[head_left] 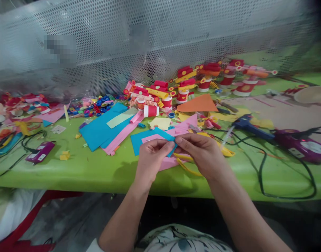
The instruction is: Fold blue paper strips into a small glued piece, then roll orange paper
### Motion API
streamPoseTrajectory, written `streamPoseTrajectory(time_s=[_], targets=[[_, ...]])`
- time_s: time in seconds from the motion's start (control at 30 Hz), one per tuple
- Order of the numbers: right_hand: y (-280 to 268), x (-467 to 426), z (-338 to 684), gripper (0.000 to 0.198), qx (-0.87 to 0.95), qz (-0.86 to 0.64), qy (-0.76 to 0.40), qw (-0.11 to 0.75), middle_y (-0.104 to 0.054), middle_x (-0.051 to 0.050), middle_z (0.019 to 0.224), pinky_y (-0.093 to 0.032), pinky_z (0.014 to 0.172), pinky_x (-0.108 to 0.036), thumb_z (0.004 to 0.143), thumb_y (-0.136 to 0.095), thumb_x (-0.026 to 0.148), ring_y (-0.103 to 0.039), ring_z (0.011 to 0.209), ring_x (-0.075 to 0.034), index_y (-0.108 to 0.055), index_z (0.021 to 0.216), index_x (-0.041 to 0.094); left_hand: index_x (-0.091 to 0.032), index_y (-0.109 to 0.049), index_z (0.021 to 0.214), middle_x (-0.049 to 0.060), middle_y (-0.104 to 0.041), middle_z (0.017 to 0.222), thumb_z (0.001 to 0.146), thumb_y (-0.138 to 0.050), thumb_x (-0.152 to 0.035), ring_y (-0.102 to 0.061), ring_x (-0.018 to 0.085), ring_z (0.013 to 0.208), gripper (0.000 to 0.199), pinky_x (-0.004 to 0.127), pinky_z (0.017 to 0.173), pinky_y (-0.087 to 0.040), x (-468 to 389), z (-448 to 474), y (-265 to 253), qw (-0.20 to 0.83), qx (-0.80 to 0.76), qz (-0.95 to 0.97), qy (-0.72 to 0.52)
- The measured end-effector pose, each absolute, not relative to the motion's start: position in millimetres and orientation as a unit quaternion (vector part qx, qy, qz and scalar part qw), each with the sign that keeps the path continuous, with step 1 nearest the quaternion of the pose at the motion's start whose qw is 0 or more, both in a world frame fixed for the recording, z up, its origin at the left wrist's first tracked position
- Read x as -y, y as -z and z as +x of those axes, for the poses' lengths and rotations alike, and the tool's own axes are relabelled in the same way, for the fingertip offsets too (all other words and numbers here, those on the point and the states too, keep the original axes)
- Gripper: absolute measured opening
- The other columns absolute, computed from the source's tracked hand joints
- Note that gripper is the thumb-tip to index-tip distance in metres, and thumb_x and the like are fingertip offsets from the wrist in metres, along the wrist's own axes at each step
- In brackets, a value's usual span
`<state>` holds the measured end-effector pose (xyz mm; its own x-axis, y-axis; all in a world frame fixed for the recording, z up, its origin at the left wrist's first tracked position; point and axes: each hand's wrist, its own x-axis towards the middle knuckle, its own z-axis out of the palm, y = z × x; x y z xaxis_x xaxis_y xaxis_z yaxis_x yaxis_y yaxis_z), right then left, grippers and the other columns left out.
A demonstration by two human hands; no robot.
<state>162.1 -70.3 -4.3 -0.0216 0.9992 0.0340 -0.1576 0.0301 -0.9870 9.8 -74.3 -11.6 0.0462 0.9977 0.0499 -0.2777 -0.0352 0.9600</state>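
Observation:
My left hand (151, 157) and my right hand (205, 152) meet over the front of the table, both closed in a pinch. Between their thumbs and fingers is a small blue piece of paper (163, 134), partly hidden by the fingertips. Just beneath lie a blue sheet (136, 142) and pink paper (168, 163). By my right hand, a yellow loop that looks like a scissors handle (188, 169) rests on the table. Behind the hands are a cream paper piece (160, 123) and a red-and-white paper cup (151, 111).
A blue glue gun (252, 128) and a purple power strip (301, 145) with a looping black cable (260, 171) lie right. Cup-and-paper models (183, 94) line the perforated metal screen (171, 45). Blue sheets (97, 127) and another purple power strip (40, 153) lie left.

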Motion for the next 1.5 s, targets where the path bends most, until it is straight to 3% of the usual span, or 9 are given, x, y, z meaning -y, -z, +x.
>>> streamPoseTrajectory(time_s=[0.17,0.3,0.5,0.63,0.77,0.93,1.13,1.3,1.5], targets=[[4,72,155,0.022,0.498,-0.44,-0.494,0.561,-0.076,-0.001,0.071,-0.058,0.061,-0.021,0.076,-0.086,0.039,-0.07,0.064,-0.012,-0.083,0.088,0.021,-0.016,-0.075,0.073,0.001,-0.07,0.07,0.078,-0.08,-0.027,-0.061,0.012,0.066,0.012,0.024,0.066,-0.048,70,5,11,0.534,-0.402,0.472,-0.575],[6,73,148,0.032,0.474,-0.437,-0.503,0.576,-0.078,-0.003,0.08,-0.062,0.068,-0.028,0.072,-0.089,0.036,-0.073,0.071,-0.017,-0.08,0.099,0.02,-0.017,-0.073,0.072,0.0,-0.069,0.068,0.081,-0.077,-0.029,-0.06,0.011,0.065,0.015,0.023,0.064,-0.049,69,4,9,0.501,-0.407,0.484,-0.59],[6,71,140,0.022,0.414,-0.389,-0.532,0.628,-0.075,0.0,0.074,-0.061,0.067,-0.027,0.067,-0.092,0.03,-0.071,0.065,-0.014,-0.077,0.081,0.021,-0.018,-0.077,0.083,0.003,-0.072,0.082,0.082,-0.076,-0.029,-0.066,0.015,0.075,0.011,0.026,0.073,-0.054,76,2,7,0.457,-0.408,0.51,-0.603],[-6,71,138,0.019,0.41,-0.368,-0.548,0.629,-0.073,0.001,0.069,-0.058,0.059,-0.023,0.065,-0.093,0.026,-0.067,0.058,-0.012,-0.077,0.075,0.022,-0.019,-0.077,0.078,0.003,-0.073,0.081,0.078,-0.079,-0.025,-0.068,0.015,0.079,0.007,0.027,0.078,-0.055,73,-5,9,0.568,-0.345,0.43,-0.611],[-12,73,140,0.014,0.428,-0.34,-0.583,0.601,-0.072,0.001,0.065,-0.055,0.055,-0.023,0.067,-0.09,0.025,-0.065,0.056,-0.012,-0.079,0.075,0.022,-0.017,-0.076,0.078,0.003,-0.073,0.076,0.073,-0.086,-0.034,-0.068,0.015,0.07,0.021,0.031,0.074,-0.057,69,-9,11,0.689,-0.291,0.348,-0.564],[-12,76,146,0.014,0.48,-0.346,-0.559,0.581,-0.073,-0.001,0.068,-0.056,0.057,-0.025,0.07,-0.089,0.028,-0.065,0.058,-0.013,-0.08,0.076,0.022,-0.018,-0.073,0.076,0.0,-0.072,0.074,0.066,-0.092,-0.034,-0.066,0.011,0.069,0.026,0.026,0.073,-0.055,75,1,12,0.67,-0.303,0.327,-0.594],[-13,79,159,0.019,0.493,-0.357,-0.534,0.587,-0.076,-0.002,0.072,-0.058,0.058,-0.026,0.065,-0.092,0.033,-0.067,0.062,-0.015,-0.08,0.076,0.024,-0.018,-0.073,0.074,0.001,-0.072,0.073,0.07,-0.09,-0.039,-0.065,0.011,0.066,0.027,0.026,0.071,-0.054,77,18,16,0.677,-0.3,0.325,-0.588],[-7,80,173,0.014,0.517,-0.376,-0.478,0.602,-0.076,-0.002,0.073,-0.059,0.06,-0.027,0.067,-0.086,0.024,-0.068,0.063,-0.016,-0.079,0.078,0.024,-0.019,-0.074,0.077,-0.001,-0.065,0.065,0.079,-0.082,-0.044,-0.059,0.011,0.06,0.027,0.024,0.065,-0.049,82,32,11,0.59,-0.347,0.401,-0.609],[0,81,181,0.016,0.527,-0.385,-0.439,0.618,-0.075,-0.001,0.075,-0.059,0.06,-0.029,0.068,-0.083,0.022,-0.07,0.064,-0.018,-0.08,0.084,0.024,-0.02,-0.074,0.087,0.003,-0.068,0.08,0.093,-0.067,-0.04,-0.058,0.014,0.072,0.022,0.024,0.068,-0.046,94,43,2,0.378,-0.442,0.547,-0.602]])
